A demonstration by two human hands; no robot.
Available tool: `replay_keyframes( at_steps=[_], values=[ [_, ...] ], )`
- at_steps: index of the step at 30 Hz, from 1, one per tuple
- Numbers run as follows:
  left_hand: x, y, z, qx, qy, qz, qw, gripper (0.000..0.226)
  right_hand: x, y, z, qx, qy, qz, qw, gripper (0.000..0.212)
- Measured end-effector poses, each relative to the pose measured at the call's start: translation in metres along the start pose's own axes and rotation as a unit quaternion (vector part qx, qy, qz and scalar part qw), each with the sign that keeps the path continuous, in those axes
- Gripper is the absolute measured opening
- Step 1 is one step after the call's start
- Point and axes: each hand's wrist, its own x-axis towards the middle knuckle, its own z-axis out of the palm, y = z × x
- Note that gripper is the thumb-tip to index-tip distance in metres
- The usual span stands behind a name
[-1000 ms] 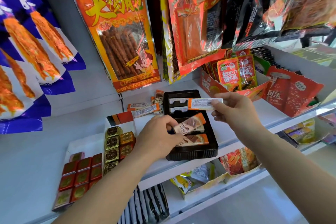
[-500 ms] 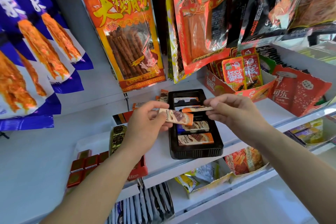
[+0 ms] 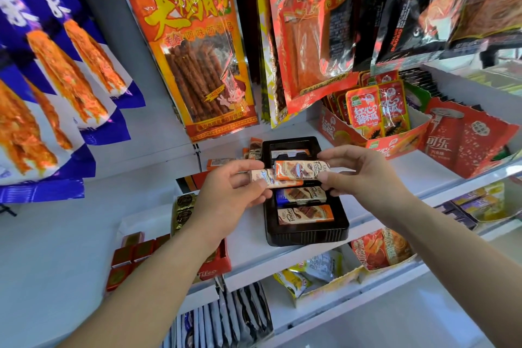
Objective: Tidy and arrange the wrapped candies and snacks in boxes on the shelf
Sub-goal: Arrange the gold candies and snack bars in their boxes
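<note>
In the head view, the left hand (image 3: 226, 198) pinches a cream-and-orange wrapped candy bar (image 3: 268, 176) between thumb and fingers. It holds the bar roughly level above the back half of a black plastic tray (image 3: 308, 234). The right hand (image 3: 367, 178) pinches an orange-and-cream foil-wrapped candy bar (image 3: 296, 169) by its right end. This bar lies crosswise, and its left end overlaps the right end of the bar in the left hand, so the two touch. Both bars are in the air over the tray, not lying in it.

The tray stands on the white shelf (image 3: 429, 169), close to its front edge and about midway along it. Inside lie a blue-ended wrapped bar (image 3: 300, 195) and, nearer the tray's front wall, an orange-ended wrapped bar (image 3: 305, 215). Another wrapper shows in the back compartment, mostly hidden by the hands. Loose wrapped bars (image 3: 254, 150) lie on the shelf by the tray's back left corner.

Toward the shelf's left end, a red cardboard box (image 3: 214, 265) sits under the left forearm, beside red square candies (image 3: 124, 257) and gold foil rounds (image 3: 183, 206). Toward the right end stand a red carton of papaya snack packets (image 3: 395, 144) and a red cola-print display box (image 3: 466, 144). Above the shelf's back edge hangs an orange bag of brown sticks (image 3: 197, 51), with blue-and-white snack bags (image 3: 56, 65) to its left.
</note>
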Motion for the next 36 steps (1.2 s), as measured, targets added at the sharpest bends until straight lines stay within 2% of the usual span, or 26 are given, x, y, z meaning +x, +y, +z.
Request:
replay_keyframes(
  at_steps=[4,9,13,19,26,30,33,36],
  values=[
    [0.0,-0.002,-0.002,0.044,0.003,0.026,0.999,0.033,0.002,0.001,-0.001,0.015,-0.002,-0.011,1.0,0.027],
    [0.001,-0.001,-0.003,0.043,0.021,0.044,0.998,0.032,0.005,-0.005,-0.001,0.146,-0.011,0.013,0.989,0.035],
    [0.0,0.002,0.003,-0.009,0.004,0.021,1.0,0.035,0.002,-0.011,0.008,0.12,-0.029,0.021,0.992,0.03],
    [-0.001,0.004,0.006,0.041,-0.009,0.045,0.998,0.026,0.002,-0.018,0.022,0.111,-0.034,0.02,0.993,0.02],
    [-0.001,0.004,0.011,0.048,-0.045,0.045,0.997,0.022,0.0,-0.017,0.036,0.071,-0.039,0.007,0.997,0.022],
    [-0.001,0.003,0.011,0.046,-0.055,0.046,0.996,0.031,0.0,-0.015,0.044,0.075,-0.033,0.026,0.996,0.031],
    [0.0,0.003,0.012,0.03,-0.032,0.055,0.998,0.037,0.0,-0.014,0.048,0.049,-0.033,0.036,0.998,0.024],
    [0.004,0.002,0.01,-0.011,-0.001,0.06,0.998,0.044,-0.001,-0.017,0.043,0.0,-0.08,0.054,0.995,0.02]
  ],
)
